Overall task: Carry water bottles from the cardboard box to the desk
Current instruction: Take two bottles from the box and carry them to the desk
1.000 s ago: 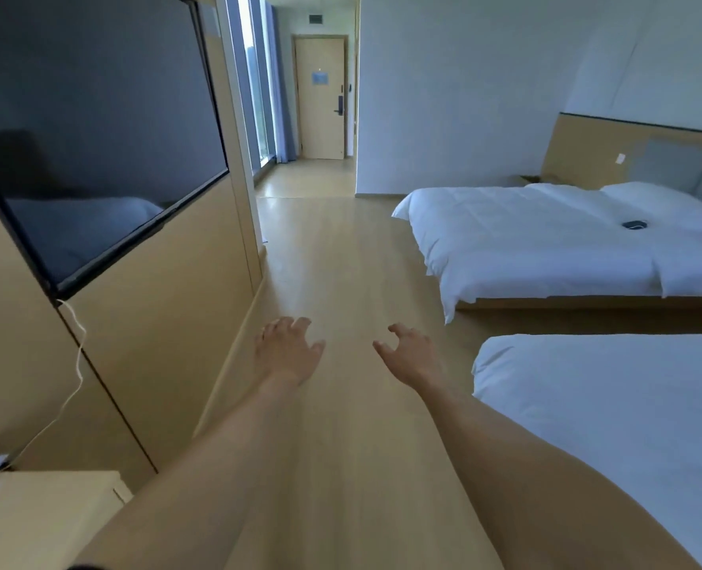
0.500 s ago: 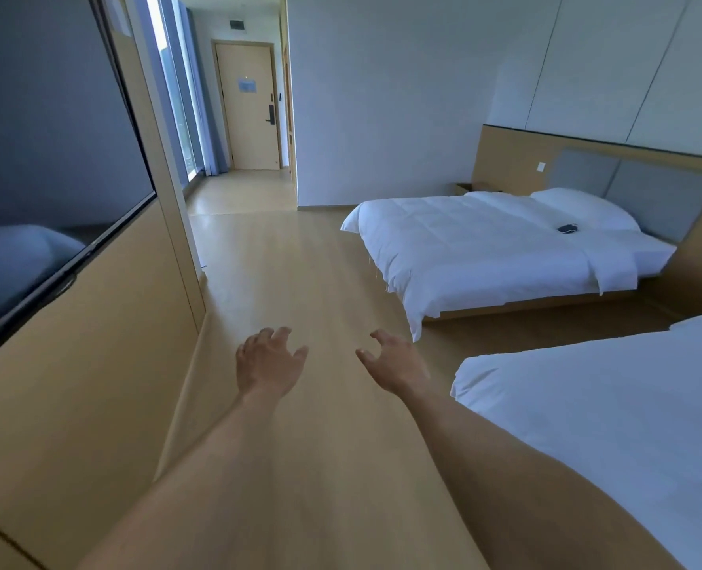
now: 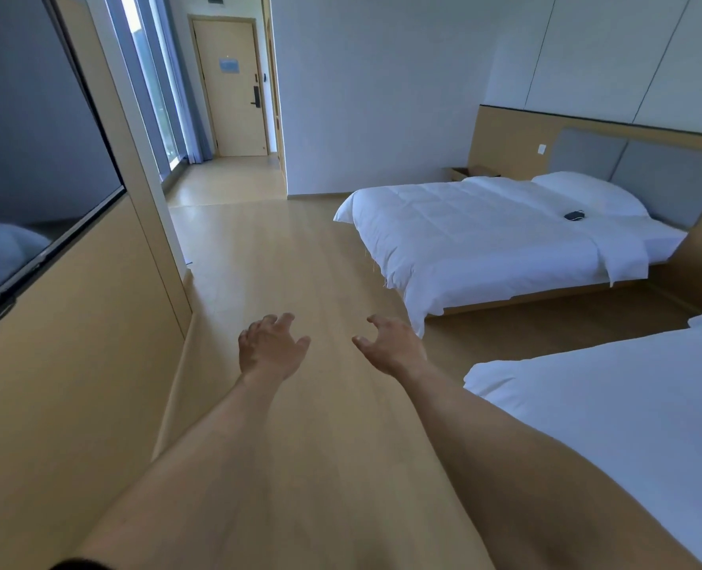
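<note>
Hands empty, left hand [image 3: 270, 347] and right hand [image 3: 390, 346] loosely spread, we judge we're walking to find the box, unseen.

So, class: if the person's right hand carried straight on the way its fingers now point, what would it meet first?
Probably nothing soon. The right hand points ahead over bare wooden floor, passing left of the far bed, whose corner looks clear of the line, though depth is unclear. Beyond lies the white wall.
</note>
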Tool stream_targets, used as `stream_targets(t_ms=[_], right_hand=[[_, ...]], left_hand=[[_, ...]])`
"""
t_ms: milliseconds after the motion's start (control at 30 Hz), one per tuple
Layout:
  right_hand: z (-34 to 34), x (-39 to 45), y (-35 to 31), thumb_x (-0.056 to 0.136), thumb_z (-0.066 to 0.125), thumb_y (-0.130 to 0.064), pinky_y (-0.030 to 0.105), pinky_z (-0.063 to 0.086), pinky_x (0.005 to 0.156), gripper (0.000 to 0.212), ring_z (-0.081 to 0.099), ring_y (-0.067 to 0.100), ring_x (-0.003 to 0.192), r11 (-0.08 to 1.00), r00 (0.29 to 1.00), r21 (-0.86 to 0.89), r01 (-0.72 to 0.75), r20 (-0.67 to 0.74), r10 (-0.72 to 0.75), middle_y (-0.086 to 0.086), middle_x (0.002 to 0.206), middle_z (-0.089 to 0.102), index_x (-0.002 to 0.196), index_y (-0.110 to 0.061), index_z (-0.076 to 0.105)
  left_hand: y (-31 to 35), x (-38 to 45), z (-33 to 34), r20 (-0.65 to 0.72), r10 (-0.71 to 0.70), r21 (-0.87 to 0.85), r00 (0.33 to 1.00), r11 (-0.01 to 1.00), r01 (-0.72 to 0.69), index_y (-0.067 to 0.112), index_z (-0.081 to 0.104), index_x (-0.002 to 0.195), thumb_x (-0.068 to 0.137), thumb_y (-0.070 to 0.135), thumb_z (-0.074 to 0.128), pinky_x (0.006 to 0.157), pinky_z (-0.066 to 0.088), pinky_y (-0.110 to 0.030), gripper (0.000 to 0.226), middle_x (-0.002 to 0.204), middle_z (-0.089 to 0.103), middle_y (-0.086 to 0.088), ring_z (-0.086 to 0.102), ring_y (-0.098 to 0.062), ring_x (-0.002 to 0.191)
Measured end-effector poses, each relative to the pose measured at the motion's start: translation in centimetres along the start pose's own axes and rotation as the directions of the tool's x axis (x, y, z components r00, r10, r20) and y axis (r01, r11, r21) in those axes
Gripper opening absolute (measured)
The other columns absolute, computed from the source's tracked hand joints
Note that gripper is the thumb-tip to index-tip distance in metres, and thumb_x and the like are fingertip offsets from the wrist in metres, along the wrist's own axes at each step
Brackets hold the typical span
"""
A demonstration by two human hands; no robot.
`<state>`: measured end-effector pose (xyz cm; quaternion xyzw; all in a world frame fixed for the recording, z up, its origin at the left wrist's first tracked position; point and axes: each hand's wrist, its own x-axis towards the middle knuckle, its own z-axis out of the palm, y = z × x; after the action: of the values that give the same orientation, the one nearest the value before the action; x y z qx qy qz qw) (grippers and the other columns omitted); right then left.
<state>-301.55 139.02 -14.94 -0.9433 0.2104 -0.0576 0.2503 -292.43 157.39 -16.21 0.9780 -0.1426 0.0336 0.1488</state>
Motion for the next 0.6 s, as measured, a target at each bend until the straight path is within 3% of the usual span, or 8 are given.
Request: stream_targets(t_ms=[267, 600], right_hand=[[0.6, 12.2, 1.9, 0.091, 0.058, -0.050, 0.039, 0.045, 0.104, 0.062, 0.052, 0.022, 0.129, 1.000, 0.991, -0.028, 0.002, 0.135, 0.002, 0.000, 0.142, 0.056, 0.146, -0.027, 0.044], [-0.1, 27.2, 2.8, 0.094, 0.049, -0.055, 0.042, 0.041, 0.109, 0.060, 0.048, 0.024, 0.135, 0.999, 0.969, -0.016, 0.031, 0.247, -0.026, 0.002, 0.149, 0.049, 0.148, -0.028, 0.042]], left_hand=[[3.2, 11.2, 2.3, 0.092, -0.037, 0.037, 0.995, 0.999, 0.034, 0.033, 0.040, 0.148, 0.096, 0.051, 0.051, 0.109, 0.032, -0.037, 0.057, 0.146, 0.048, -0.001, 0.044, -0.028, 0.134], [6.1, 23.5, 4.6, 0.105, -0.093, 0.021, 0.990, 0.996, 0.091, 0.033, 0.041, 0.148, 0.098, 0.051, 0.047, 0.109, 0.031, -0.038, 0.053, 0.145, 0.050, -0.003, 0.044, -0.029, 0.134]])
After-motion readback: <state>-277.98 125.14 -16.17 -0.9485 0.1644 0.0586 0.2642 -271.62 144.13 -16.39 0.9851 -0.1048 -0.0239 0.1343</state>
